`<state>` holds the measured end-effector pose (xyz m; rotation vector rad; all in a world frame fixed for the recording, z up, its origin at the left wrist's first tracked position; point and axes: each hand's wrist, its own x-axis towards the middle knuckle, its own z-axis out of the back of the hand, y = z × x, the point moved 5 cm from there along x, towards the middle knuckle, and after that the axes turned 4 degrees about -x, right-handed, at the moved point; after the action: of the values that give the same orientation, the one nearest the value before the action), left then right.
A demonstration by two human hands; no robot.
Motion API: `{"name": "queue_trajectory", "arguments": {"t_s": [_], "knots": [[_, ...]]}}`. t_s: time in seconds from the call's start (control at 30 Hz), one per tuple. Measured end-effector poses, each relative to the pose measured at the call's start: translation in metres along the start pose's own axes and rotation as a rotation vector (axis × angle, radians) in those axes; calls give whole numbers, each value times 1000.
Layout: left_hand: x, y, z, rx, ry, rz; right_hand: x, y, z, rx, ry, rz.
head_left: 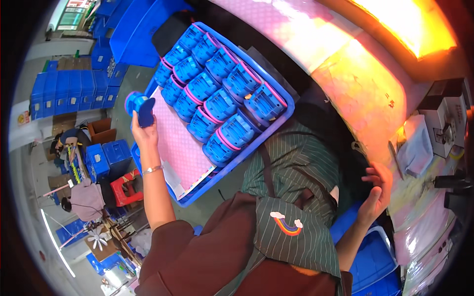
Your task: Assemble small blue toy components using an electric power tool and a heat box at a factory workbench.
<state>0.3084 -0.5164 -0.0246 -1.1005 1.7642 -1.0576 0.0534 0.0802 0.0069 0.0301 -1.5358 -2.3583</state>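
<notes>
My left hand is raised over the left side of a blue plastic crate, its fingers closed on a blue plastic part with a flat dark blue flap. Rows of similar blue plastic housings with pink rims fill the right part of the crate. A pink quilted sheet lies bare in its left part. Far to the right, beside the pink-covered bench, my right hand hangs with fingers apart and nothing in it.
The bench runs along the right under a bright orange light, with a white box and a pale cloth on it. Another blue crate stands low at right. Stacked blue bins and a red stool are at left.
</notes>
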Motion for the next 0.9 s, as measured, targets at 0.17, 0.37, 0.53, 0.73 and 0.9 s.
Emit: {"name": "queue_trajectory", "arguments": {"t_s": [0.17,0.37,0.53,0.73,0.9], "knots": [[74,55,107,-336,-426,165,3,9,7,-11,-47,18],[130,69,92,-269,-432,55,-5,5,23,-51,-89,-38],[147,87,72,-139,-361,18,-8,5,28,-63,-156,-75],[146,89,72,10,-272,102,-25,-9,53,-82,-229,-148],[176,69,135,388,-129,291,-56,-39,131,-263,-567,-279]]}}
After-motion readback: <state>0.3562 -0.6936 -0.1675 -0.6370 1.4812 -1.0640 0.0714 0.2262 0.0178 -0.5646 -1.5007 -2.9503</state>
